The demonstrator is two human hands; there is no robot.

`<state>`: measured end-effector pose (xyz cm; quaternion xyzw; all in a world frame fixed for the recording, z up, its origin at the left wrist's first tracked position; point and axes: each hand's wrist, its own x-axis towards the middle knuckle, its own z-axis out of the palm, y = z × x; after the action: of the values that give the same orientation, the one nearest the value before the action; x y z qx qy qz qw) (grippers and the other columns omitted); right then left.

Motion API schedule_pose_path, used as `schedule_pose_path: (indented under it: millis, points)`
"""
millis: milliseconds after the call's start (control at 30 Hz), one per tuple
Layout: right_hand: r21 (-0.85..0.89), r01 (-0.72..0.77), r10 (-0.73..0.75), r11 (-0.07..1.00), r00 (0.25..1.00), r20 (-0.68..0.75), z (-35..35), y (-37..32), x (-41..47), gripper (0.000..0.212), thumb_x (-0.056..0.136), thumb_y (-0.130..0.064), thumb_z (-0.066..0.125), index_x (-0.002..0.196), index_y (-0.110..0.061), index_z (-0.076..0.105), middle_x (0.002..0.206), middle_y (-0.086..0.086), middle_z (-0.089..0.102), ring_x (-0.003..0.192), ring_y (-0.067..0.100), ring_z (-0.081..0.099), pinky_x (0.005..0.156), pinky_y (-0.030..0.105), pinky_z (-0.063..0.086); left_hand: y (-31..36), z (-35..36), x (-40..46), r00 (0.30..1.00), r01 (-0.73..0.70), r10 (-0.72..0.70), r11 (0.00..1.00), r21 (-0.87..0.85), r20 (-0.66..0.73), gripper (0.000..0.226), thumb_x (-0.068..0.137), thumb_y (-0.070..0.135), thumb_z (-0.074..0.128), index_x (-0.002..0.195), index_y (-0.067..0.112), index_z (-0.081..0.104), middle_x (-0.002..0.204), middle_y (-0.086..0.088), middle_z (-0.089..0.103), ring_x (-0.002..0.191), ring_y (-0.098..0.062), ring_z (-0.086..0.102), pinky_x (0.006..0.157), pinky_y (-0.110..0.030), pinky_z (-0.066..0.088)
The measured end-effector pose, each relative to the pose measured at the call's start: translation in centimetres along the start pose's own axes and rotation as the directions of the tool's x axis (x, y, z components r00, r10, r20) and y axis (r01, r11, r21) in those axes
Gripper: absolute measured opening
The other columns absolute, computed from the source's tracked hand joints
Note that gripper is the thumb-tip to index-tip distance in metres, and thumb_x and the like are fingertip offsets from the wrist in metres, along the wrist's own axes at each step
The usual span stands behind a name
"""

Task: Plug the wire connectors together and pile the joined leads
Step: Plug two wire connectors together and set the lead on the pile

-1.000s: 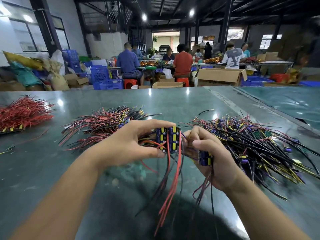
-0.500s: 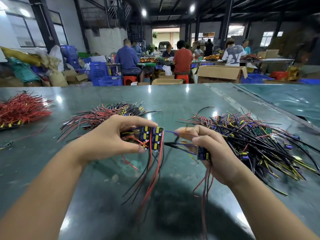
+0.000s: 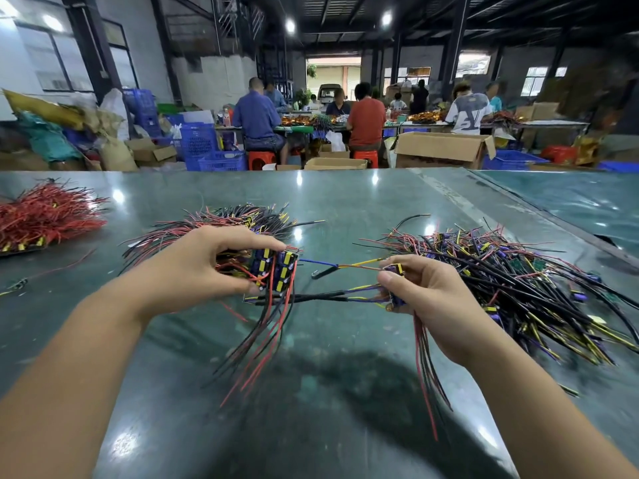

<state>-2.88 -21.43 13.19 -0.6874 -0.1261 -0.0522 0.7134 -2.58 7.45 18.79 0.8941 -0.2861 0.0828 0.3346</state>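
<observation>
Connectors (image 3: 276, 271), blue with yellow marks, sit stacked in the left hand (image 3: 204, 267), whose grip is clamped round them above the green desk (image 3: 345, 202). The right hand (image 3: 425, 299) pinches one connector module (image 3: 396, 288), its grip closed on it. Thin leads (image 3: 332, 266) stretch between the two hands. Joined leads (image 3: 242, 219) lie piled behind the left hand; loose ones (image 3: 518, 271) lie beside the right.

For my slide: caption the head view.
Left hand grips stacked connectors; right hand pulls leads apart.
</observation>
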Motion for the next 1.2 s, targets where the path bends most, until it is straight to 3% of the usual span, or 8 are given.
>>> schedule_pose_path:
  millis: [133,233,400,600,733,833,1000,1200]
  points:
    - [-0.048,0.09,-0.094,0.995,0.993,-0.066,0.0,0.1,0.2,0.023,0.082,-0.002,0.069,0.1,-0.015,0.064,0.071,-0.009,0.061,0.064,0.004,0.054,0.057,0.019,0.049,-0.4,0.2,0.1,0.998,0.007,-0.009,1.0,-0.026,-0.064,0.065,0.07,0.002,0.081,0.113,0.049,0.063,0.104,0.013,0.066,0.094,-0.012,0.064,0.086,-0.026,0.049]
    - [0.005,0.089,-0.089,0.996,0.996,0.005,-0.4,0.1,0.2,0.041,0.075,0.004,0.073,0.109,-0.015,0.062,0.082,-0.008,0.067,0.074,0.004,0.06,0.068,0.017,0.051,-0.6,0.6,0.2,0.988,-0.008,-0.002,0.998,-0.065,-0.157,0.065,0.07,0.002,0.08,0.112,0.05,0.063,0.107,0.016,0.065,0.097,-0.011,0.063,0.087,-0.018,0.045]
    - [-0.232,0.242,-0.266,0.942,0.96,-0.082,-0.6,-0.2,0.3,0.033,0.075,0.005,0.074,0.093,-0.021,0.063,0.079,-0.012,0.067,0.073,0.0,0.06,0.072,0.012,0.045,-0.2,1.5,-0.2,0.971,-0.084,0.085,0.996,0.015,-0.224,0.065,0.068,-0.001,0.08,0.113,0.043,0.064,0.11,0.017,0.065,0.104,-0.002,0.061,0.091,-0.018,0.045]
    - [-0.61,0.431,-0.629,0.665,0.763,-0.146,0.0,0.7,0.0,0.031,0.076,0.005,0.073,0.092,-0.018,0.058,0.084,-0.007,0.06,0.078,0.0,0.055,0.075,0.005,0.041,0.4,2.7,-0.9,0.895,-0.274,0.383,0.876,0.398,-0.228,0.049,0.071,0.003,0.079,0.114,0.019,0.062,0.107,0.007,0.065,0.098,-0.009,0.061,0.087,-0.028,0.047]
    - [-0.687,0.57,-0.819,0.45,0.57,-0.063,0.5,0.7,-0.4,0.016,0.074,0.006,0.069,0.086,0.001,0.061,0.085,0.0,0.055,0.08,0.016,0.053,0.078,0.012,0.041,0.5,3.9,-1.2,0.825,-0.251,0.505,0.728,0.638,-0.252,0.025,0.079,0.016,0.063,0.102,0.018,0.055,0.094,-0.002,0.065,0.083,-0.029,0.061,0.074,-0.042,0.045]
    - [-0.702,0.619,-0.879,0.354,0.477,-0.023,0.6,0.8,-0.5,0.02,0.072,0.008,0.067,0.086,-0.002,0.058,0.088,0.0,0.053,0.083,0.019,0.053,0.081,0.018,0.042,0.4,5.1,-1.4,0.783,-0.174,0.534,0.68,0.712,-0.318,0.031,0.075,0.009,0.066,0.098,0.017,0.048,0.088,-0.008,0.061,0.078,-0.031,0.054,0.07,-0.043,0.041]
    - [-0.723,0.639,-0.894,0.261,0.442,0.068,0.2,1.2,-0.3,0.021,0.08,-0.001,0.063,0.088,-0.014,0.049,0.098,0.003,0.06,0.092,0.021,0.055,0.089,0.021,0.041,0.1,6.8,-1.6,0.731,-0.053,0.499,0.72,0.692,-0.464,0.035,0.074,0.0,0.064,0.103,0.016,0.053,0.104,-0.008,0.055,0.089,-0.028,0.054,0.072,-0.038,0.049]
    - [-0.633,0.684,-0.818,0.364,0.559,0.133,-0.2,1.5,-0.2,0.013,0.086,-0.009,0.055,0.088,-0.016,0.044,0.118,0.001,0.06,0.113,0.012,0.059,0.096,0.016,0.043,-0.5,5.9,-1.4,0.734,-0.131,0.561,0.669,0.731,-0.383,0.039,0.097,0.002,0.034,0.107,0.007,0.072,0.117,-0.007,0.068,0.084,-0.025,0.07,0.067,-0.035,0.056]
